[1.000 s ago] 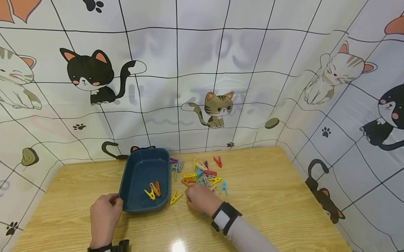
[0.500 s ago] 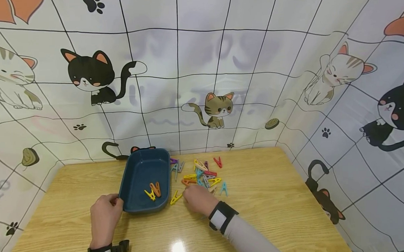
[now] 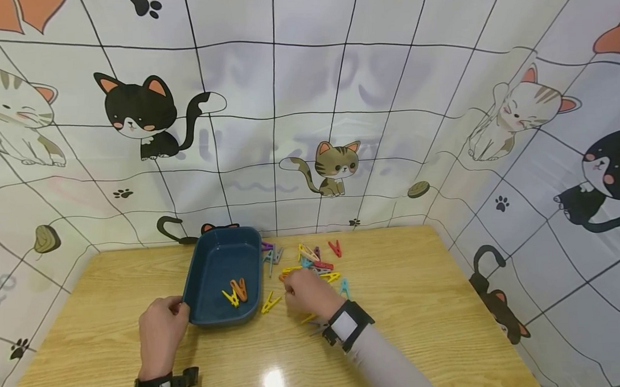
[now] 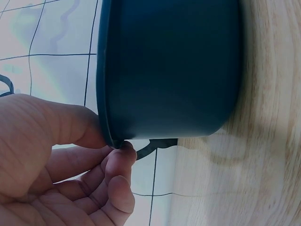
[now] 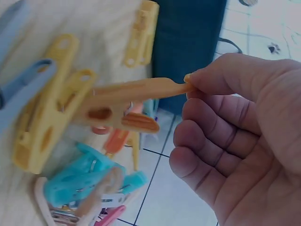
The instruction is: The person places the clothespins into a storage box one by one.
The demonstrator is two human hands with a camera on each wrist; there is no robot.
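My left hand [image 3: 162, 338] pinches the rim of the dark blue tray [image 3: 187, 277] at its near left corner. In the left wrist view, thumb and fingers meet at the edge of the tray [image 4: 174, 70]. My right hand [image 3: 312, 295] is low over the clothespins right of the tray. The right wrist view shows this hand [image 5: 230, 122] pinching one leg of an orange clothespin [image 5: 136, 89] between thumb and forefinger; the head view hides that clothespin. Inside the tray lie an orange clothespin [image 3: 239, 290] and a yellow clothespin [image 3: 231, 299].
A yellow clothespin [image 3: 270, 302] lies between tray and right hand. Several mixed clothespins, including a red one [image 3: 335, 248] and a light blue one [image 3: 345, 288], are spread on the wooden table [image 3: 396, 304]. A cat-print sheet [image 3: 246, 133] hangs behind.
My right hand shifted slightly left, then back right and up a little. A yellow and a grey clothespin now show beneath its wrist. The left hand and tray stay put.
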